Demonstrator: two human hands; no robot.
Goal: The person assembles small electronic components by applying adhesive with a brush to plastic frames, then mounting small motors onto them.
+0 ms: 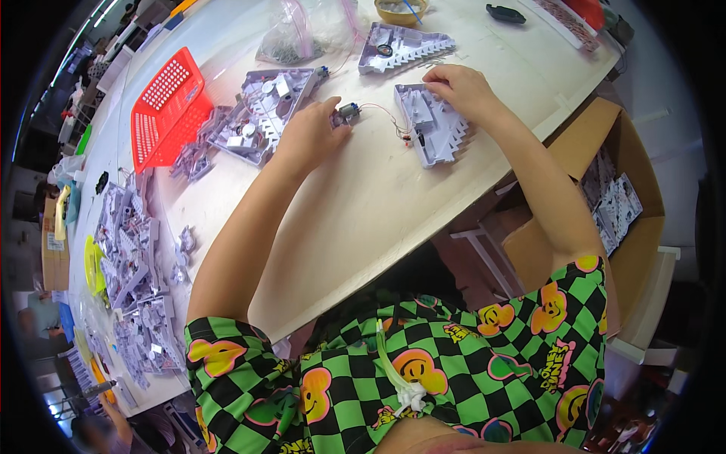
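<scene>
My left hand (pixel 312 138) is closed round a small motor unit (pixel 348 111), its thumb and fingers on the near end. Thin wires run from that motor to a pale lilac plastic shell half (pixel 428 125) with a zigzag toothed edge. On the far edge of this shell rests my right hand (pixel 463 92), fingers curled and gripping it. The shell lies open side up on the table. Beyond it sits another toothed shell half (pixel 404 50) with a dark round part inside. Left of my left hand are shells filled with parts (pixel 265 106).
A red perforated basket (pixel 170 113) leans at the left, near a long pile of lilac parts (pixel 132 250). Clear plastic bags (pixel 291 38) and a yellow bowl (pixel 401 11) stand at the back. A cardboard box (pixel 643 174) of parts is beyond the table's right edge.
</scene>
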